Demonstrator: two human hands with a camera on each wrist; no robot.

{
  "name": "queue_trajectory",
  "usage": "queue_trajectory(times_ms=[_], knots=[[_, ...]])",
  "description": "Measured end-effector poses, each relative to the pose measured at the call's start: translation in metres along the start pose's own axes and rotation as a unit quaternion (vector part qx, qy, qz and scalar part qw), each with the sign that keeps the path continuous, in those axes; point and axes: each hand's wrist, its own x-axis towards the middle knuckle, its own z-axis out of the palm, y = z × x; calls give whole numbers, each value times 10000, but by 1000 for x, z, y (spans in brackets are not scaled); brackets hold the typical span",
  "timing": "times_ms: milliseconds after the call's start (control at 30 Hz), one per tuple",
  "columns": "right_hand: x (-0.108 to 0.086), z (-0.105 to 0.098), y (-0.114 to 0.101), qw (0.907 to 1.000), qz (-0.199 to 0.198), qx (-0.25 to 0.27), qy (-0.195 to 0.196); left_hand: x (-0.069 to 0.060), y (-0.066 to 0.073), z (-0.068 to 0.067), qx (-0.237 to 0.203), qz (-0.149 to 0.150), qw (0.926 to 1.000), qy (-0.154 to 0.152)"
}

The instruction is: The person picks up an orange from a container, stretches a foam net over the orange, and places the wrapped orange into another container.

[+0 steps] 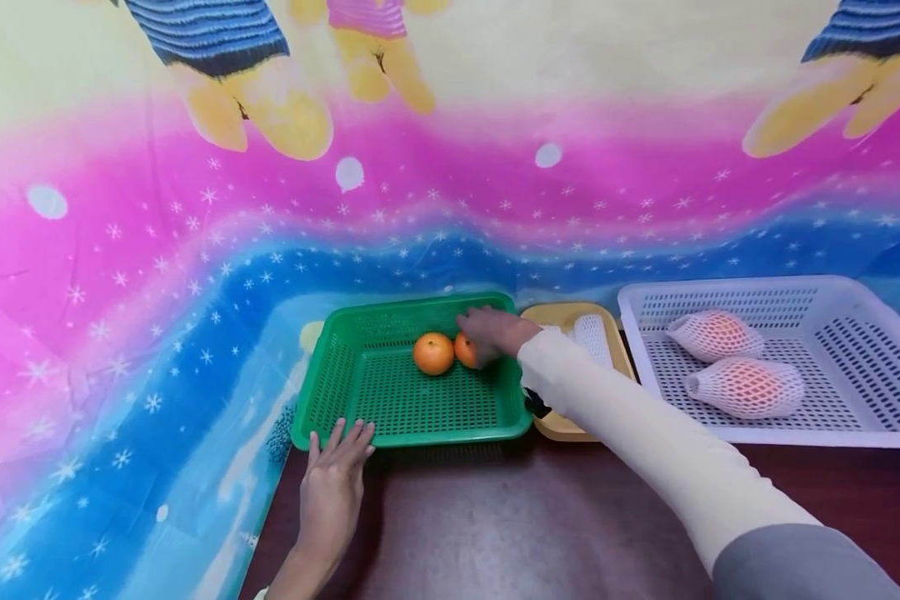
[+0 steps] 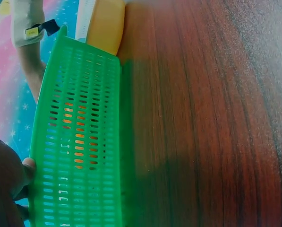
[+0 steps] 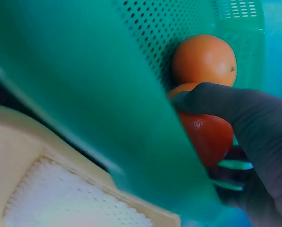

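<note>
- Closest to me: dark wood table, with everything sitting along its back part.
- Left hand is on the near rim of the green basket, by the left corner, fingers pretty straight and a bit apart.
- Right hand is down in that basket, thumb and fingers clamped on an orange. Another orange sits right beside it, loose.
- Just right of that, a tan tray with white foam nets.
- Then a pale basket holding two net-wrapped fruits.
- Behind it all, a snowflake-print cloth.
</note>
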Motion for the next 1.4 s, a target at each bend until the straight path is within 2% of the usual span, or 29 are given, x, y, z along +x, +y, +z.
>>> queue_trajectory(times_ms=[100,333,533,667,867,1033,1167,1267,1333,1400], knots=[[-3,-1,1,9996,-22,150,226,-1,0,1,-20,-32,10000,-20],[-27,-3,9,9902,-396,1154,681,-2,1,2,3,-59,9999,-88],[-61,-6,18,9757,-708,1641,1269,1,2,-1,1,-113,9993,-352],[-86,-12,25,9668,-725,1879,1572,3,2,-8,67,-150,9979,-627],[-127,-18,39,9545,-674,2146,1959,11,9,-15,169,-300,9963,-793],[-155,-16,42,9387,-892,2437,2270,24,31,-15,-322,-438,9935,-996],[-172,-11,38,9248,-1204,2587,2518,43,59,-12,-1205,-201,9875,-994],[-186,-6,34,9217,-1259,2679,2507,58,83,-6,-1990,104,9748,-1002],[-195,-1,30,9234,-1163,2770,2391,67,98,-1,-2447,179,9621,-1187],[-204,3,28,9287,-968,2784,2251,72,113,5,-2756,123,9494,-1498]])
